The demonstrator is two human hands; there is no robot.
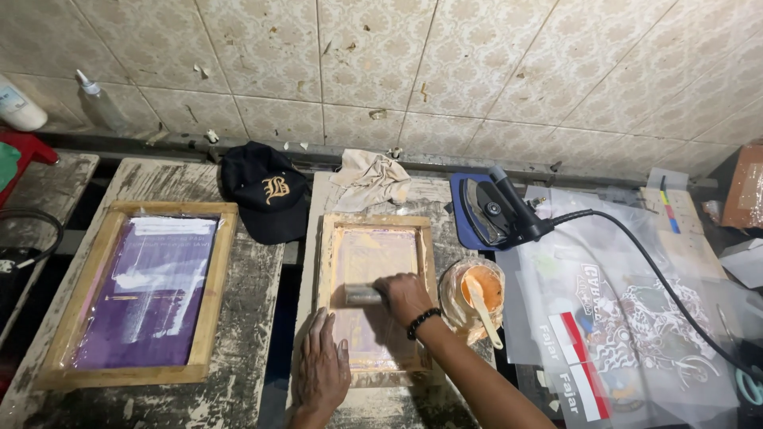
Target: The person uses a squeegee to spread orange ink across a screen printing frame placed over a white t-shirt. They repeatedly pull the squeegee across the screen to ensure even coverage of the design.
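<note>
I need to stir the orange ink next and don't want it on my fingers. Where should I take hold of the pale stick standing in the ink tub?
Probably by the free lower end of the pale stick, which juts out over the rim of the ink tub toward you. Its upper end sits in the orange ink, so come from the near side, pinching the bare handle just outside the rim.

Paint-stained bench (246,318) (screen frames (143,290), cap (266,191))

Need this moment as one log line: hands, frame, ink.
right hand: grips squeegee on pink screen frame | left hand: flat on frame's lower left corner | orange ink tub: right of frame, stick inside
</note>
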